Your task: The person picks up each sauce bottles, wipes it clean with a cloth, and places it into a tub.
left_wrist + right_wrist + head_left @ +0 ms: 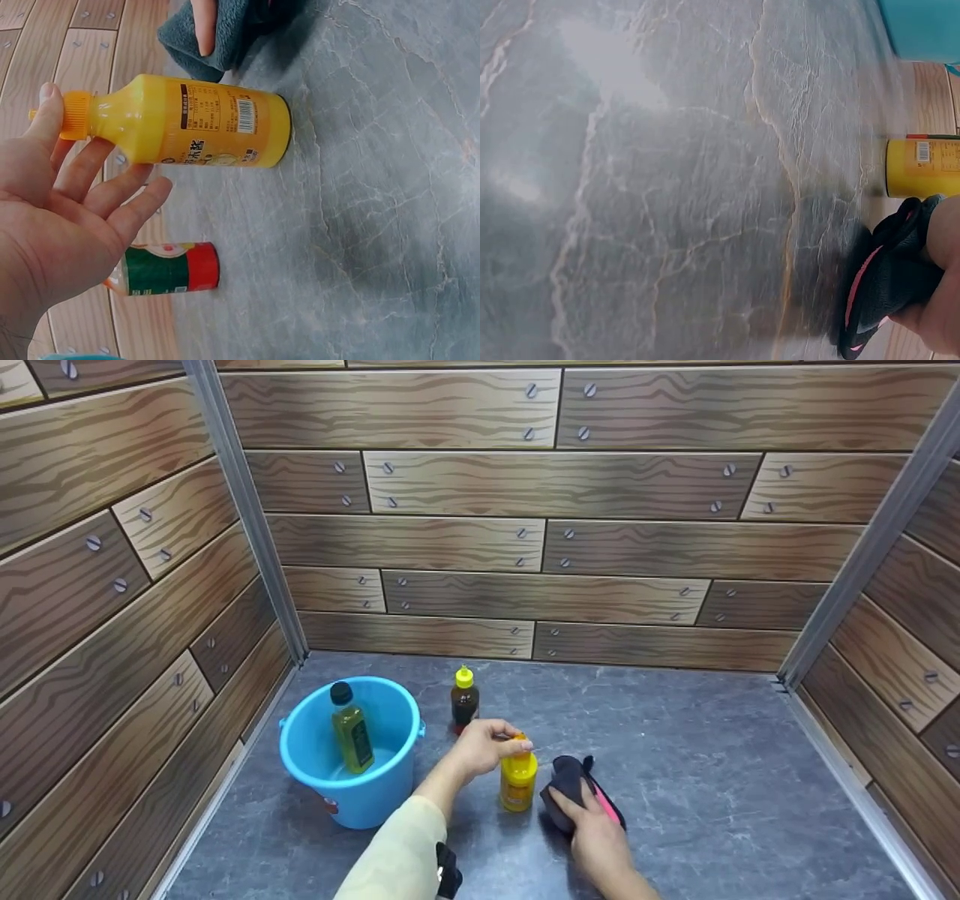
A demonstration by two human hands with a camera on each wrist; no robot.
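Note:
A yellow squeeze bottle (517, 789) stands upright on the grey marbled surface. At its orange cap (76, 114), my left hand (480, 751) pinches with the thumb and index finger, while the other fingers spread loosely beside the bottle's neck. Just right of the bottle, a dark grey plush cloth (564, 791) with pink and black edging is gripped by my right hand (601, 844). The right wrist view shows the folded cloth (900, 281) low against the surface; part of the right hand's grip is hidden there.
Behind my left hand stands a dark sauce bottle (465, 699) with a yellow nozzle cap. On the left, a blue bucket (360, 802) holds a green oil bottle (352, 735) leaning inside it. Wood-patterned walls (450, 592) enclose the back and both sides.

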